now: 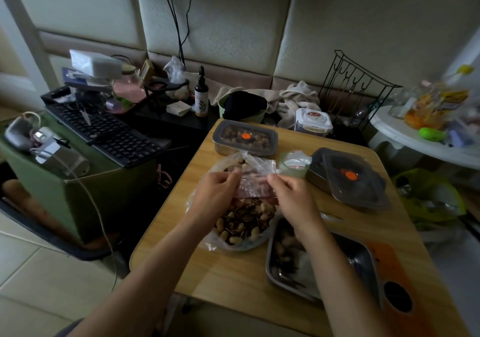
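Presently, the left hand (pixel 217 190) and right hand (pixel 291 196) each pinch the rim of the clear plastic bag (pixel 255 183), stretched between their fingertips above the nuts (pixel 244 222); thin, limp, slippery film, probably best gripped at its edges.

Middle and far side crowded, bare wood at the near left

The clear plastic bag of peanuts and striped seeds (pixel 241 222) fills the middle of the light wooden table (pixel 228 274). A shallow steel tray (pixel 363 256) lies just beside the bag on the right. A lidded steel box at the back (pixel 245 139) and a lidded steel box on the right (pixel 348 178) close off the far side. Open wood lies in front of the bag, with another strip between the tray and the right box.
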`<state>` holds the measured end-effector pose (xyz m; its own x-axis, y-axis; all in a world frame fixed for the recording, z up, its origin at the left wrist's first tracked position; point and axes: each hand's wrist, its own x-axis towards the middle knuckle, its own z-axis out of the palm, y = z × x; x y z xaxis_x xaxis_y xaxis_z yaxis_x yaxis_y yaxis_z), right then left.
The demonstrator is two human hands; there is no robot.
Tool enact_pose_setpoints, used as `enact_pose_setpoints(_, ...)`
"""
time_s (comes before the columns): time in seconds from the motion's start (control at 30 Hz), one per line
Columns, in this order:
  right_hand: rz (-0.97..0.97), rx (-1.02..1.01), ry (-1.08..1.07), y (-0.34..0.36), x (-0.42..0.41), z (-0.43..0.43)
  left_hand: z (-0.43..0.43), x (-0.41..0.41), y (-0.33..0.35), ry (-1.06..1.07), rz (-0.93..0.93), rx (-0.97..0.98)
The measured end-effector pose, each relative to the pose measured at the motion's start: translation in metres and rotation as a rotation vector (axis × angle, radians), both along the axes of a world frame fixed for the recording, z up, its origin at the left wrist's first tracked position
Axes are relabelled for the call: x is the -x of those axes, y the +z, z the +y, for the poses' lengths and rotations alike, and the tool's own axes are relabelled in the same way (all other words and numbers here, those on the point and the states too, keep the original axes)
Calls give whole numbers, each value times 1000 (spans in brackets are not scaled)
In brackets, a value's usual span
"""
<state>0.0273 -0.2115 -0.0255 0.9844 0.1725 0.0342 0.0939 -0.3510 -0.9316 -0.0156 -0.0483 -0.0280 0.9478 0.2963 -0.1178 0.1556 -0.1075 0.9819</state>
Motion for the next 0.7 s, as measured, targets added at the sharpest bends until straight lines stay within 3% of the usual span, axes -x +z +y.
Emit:
enact_pose_setpoints(0.13, 217, -188, -31, 1, 0, -1, 1, 2, 0, 25, 1, -33)
enact_pose_setpoints(0.33, 47, -150, -87, -2, -3, -5, 1, 1, 3, 34, 2, -99)
enact_pose_setpoints(0.47, 79, -117, -57, -5, -7, -9, 3, 0, 1, 70, 2, -157)
enact_pose_setpoints(0.6, 159, -187, -18, -4, -6, -8, 6, -3, -6, 163, -42, -390)
enact_pose_setpoints(0.7, 121, -185, -34, -4, -3, -4, 6, 0, -7, 311, -179, -569)
